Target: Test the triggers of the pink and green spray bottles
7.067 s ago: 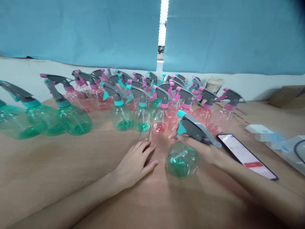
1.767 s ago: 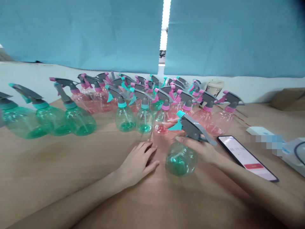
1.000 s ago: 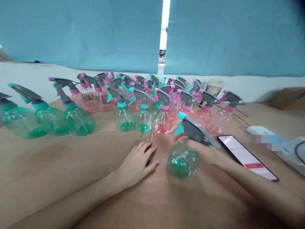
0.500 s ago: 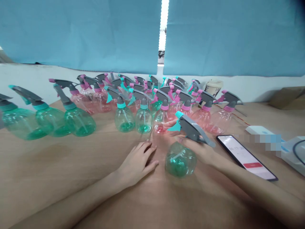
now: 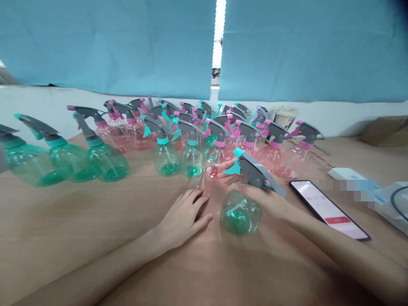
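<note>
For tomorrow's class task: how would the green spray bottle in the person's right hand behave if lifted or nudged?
The green plastic spray bottle in the right hand is probably light, as its thin, clear walls look mostly empty. Its rounded body suggests it would roll if laid down, and the wide trigger head may make it top-heavy and easy to tip.

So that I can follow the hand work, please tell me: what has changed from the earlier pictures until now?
The right hand kept its hold on the green spray bottle and shifted it slightly left. Nothing was taken or let go. The left hand stayed resting on the table, and the standing bottles and the phone stayed as they were.
</note>
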{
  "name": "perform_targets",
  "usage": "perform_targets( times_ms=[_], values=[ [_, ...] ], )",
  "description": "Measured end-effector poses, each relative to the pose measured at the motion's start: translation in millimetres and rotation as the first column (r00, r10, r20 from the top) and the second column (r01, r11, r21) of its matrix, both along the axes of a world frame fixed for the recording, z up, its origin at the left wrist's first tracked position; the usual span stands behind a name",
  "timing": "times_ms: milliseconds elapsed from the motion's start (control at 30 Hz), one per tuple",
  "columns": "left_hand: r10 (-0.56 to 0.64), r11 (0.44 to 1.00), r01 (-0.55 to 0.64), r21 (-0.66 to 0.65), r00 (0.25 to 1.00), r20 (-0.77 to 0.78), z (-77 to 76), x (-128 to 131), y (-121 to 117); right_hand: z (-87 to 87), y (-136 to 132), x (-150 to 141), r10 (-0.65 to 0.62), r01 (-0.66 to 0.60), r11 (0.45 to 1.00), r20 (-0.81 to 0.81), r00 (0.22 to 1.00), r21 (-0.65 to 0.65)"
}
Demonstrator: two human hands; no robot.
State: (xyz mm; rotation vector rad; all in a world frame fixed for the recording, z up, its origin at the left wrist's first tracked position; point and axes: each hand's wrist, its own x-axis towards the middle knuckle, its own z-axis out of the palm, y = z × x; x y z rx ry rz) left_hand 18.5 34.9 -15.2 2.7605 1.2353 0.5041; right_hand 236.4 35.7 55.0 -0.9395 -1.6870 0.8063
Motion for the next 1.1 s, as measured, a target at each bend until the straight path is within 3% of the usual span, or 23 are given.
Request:
perform_targets(
  times_ms=[233,467,633,733,800,900,1100],
  values=[
    [0.007,0.999,-0.006,-0.042,1.000,0.022,1.4,1,-1,-5.1,2,1,0.018,-0.018,0.999,-0.002,1.000,-0.036],
    [-0.058,0.989,0.080,-0.126,0.984,0.168,11.9,0,-10,-8.4,5,1,0.048,-0.048,0.999,0.012,0.999,0.000],
    [-0.128,0.983,0.163,-0.089,0.942,0.311,13.1,-1,-19,-3.8,7,-19,0.153,-0.151,0.986,-0.025,0.988,0.066],
    [-0.162,0.983,0.182,-0.004,0.885,0.437,10.8,-3,-26,-2.9,7,-42,0.154,-0.154,0.988,-0.017,0.988,0.013],
    [-0.137,0.989,0.148,0.015,0.860,0.492,9.7,-7,-29,-3.3,8,-61,0.146,-0.147,0.989,-0.043,0.988,-0.010],
    [-0.059,0.998,0.055,0.023,0.847,0.528,9.3,-20,-30,-4.5,13,-91,0.101,-0.092,0.992,-0.118,0.988,0.086],
    [0.149,0.979,-0.203,0.028,0.798,0.583,7.8,-67,-28,-1.8,27,-154,-0.048,0.051,0.961,-0.016,0.999,0.272]
  ],
)
